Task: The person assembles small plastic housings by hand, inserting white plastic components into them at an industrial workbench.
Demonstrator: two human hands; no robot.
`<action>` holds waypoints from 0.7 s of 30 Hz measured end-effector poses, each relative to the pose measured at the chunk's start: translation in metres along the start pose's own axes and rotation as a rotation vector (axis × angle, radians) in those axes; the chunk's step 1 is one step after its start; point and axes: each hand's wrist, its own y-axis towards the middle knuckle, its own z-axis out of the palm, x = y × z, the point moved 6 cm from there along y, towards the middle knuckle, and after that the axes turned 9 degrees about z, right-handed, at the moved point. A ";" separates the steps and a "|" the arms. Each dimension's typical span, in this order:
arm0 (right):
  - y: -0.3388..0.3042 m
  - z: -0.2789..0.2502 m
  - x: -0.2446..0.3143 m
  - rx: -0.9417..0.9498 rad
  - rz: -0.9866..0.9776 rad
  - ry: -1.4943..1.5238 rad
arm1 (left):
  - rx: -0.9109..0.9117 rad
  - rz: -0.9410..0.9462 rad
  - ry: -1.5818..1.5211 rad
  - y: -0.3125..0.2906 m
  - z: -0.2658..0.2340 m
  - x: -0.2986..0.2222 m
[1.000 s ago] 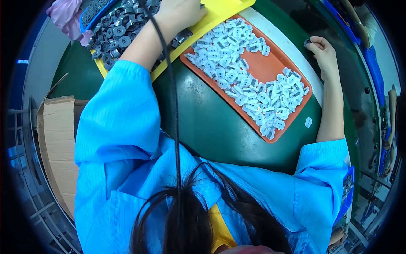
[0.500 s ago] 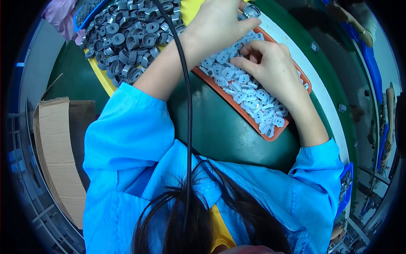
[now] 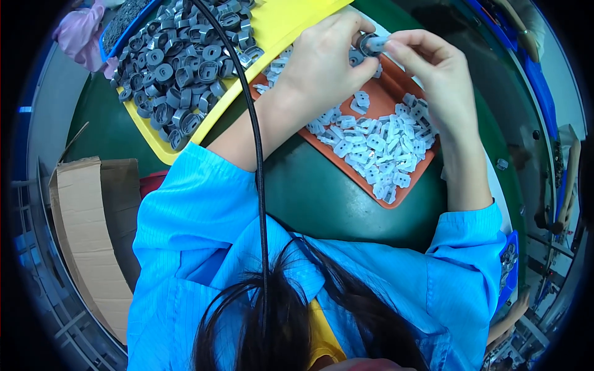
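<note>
My left hand (image 3: 325, 59) pinches a round grey plastic housing (image 3: 370, 46) above the far end of the orange tray. Between the thumb and fingers of my right hand (image 3: 444, 68) is a small translucent white plastic piece (image 3: 378, 42), held against the housing's open side. Whether the piece sits inside the housing or only touches it, I cannot tell. Below both hands, the orange tray (image 3: 385, 93) holds many similar white pieces (image 3: 377, 145) with small dark holes. Beside my left forearm, a yellow tray (image 3: 281, 28) carries a heap of grey housings (image 3: 179, 71).
A black cable (image 3: 255, 123) hangs across the view over my left forearm. An open cardboard box (image 3: 86, 229) stands at left, a pink bag (image 3: 80, 34) and blue bin (image 3: 125, 23) at far left. At right are another blue bin (image 3: 508, 266) and a co-worker's arm (image 3: 516, 309).
My right hand has risen from among the white pieces to the housing, bringing one piece with it. A bare orange patch now shows in the tray. My left hand still holds the housing.
</note>
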 end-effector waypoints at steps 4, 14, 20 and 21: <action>-0.008 0.005 0.016 -0.112 -0.222 -0.471 | -0.044 0.083 0.040 -0.001 0.000 -0.002; -0.004 0.001 0.017 -0.015 -0.167 -0.463 | -0.040 0.148 0.045 -0.003 0.000 -0.009; 0.003 -0.001 0.001 0.021 -0.137 -0.246 | -0.022 0.154 0.064 -0.002 0.002 -0.013; 0.003 0.001 -0.003 0.089 -0.024 -0.116 | -0.034 0.194 0.065 -0.002 0.002 -0.015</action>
